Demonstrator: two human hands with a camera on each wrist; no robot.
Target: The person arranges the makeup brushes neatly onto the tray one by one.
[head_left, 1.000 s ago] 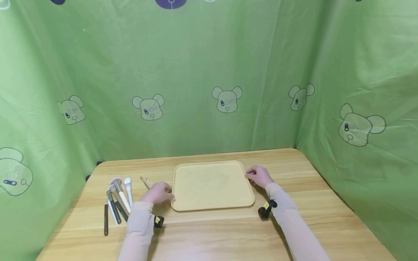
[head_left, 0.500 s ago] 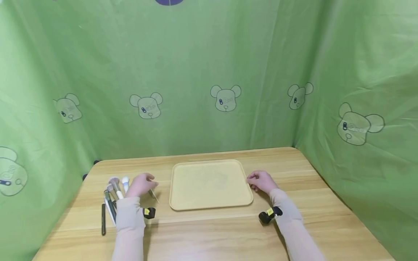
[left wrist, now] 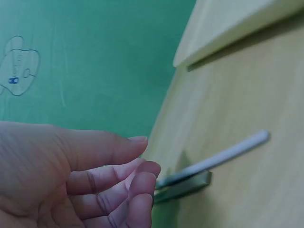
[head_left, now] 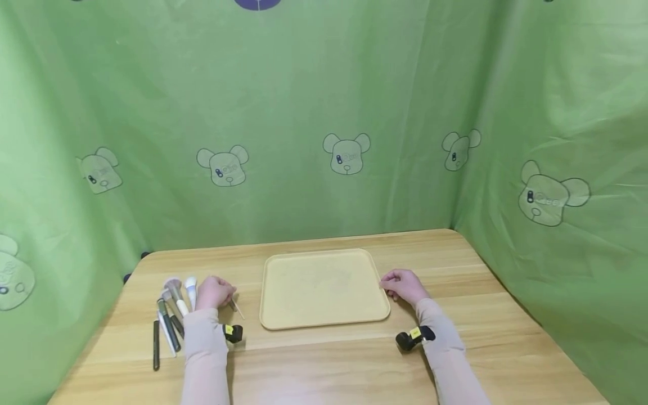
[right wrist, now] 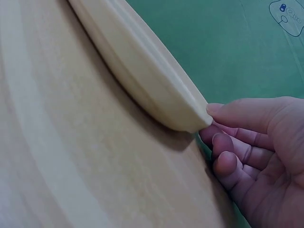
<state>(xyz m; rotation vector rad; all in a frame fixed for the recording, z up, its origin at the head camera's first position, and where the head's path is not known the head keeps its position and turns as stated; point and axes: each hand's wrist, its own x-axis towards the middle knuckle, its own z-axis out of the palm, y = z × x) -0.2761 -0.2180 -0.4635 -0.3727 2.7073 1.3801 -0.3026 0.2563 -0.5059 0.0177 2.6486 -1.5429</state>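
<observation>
A cream rectangular tray (head_left: 324,289) lies on the wooden table. My right hand (head_left: 405,286) pinches its right edge, thumb (right wrist: 237,114) on the rim and fingers curled below, as the right wrist view shows. Left of the tray is my left hand (head_left: 215,292), over two slim brushes. The left wrist view shows its fingers loosely bent, the thumb just apart from them and nothing seen between. Beyond the fingertips lie a pale handle (left wrist: 228,156) and a dark green handle (left wrist: 190,185); their other ends are hidden behind the hand.
Several makeup brushes (head_left: 172,292) lie fanned out left of my left hand, with a dark-handled one (head_left: 156,346) at the outer side. Green curtains (head_left: 304,112) printed with bear heads enclose the table (head_left: 314,365) at the back and sides.
My left hand has let go of the tray's left edge and moved left to the two slim brushes. The right hand stays at the tray's right edge.
</observation>
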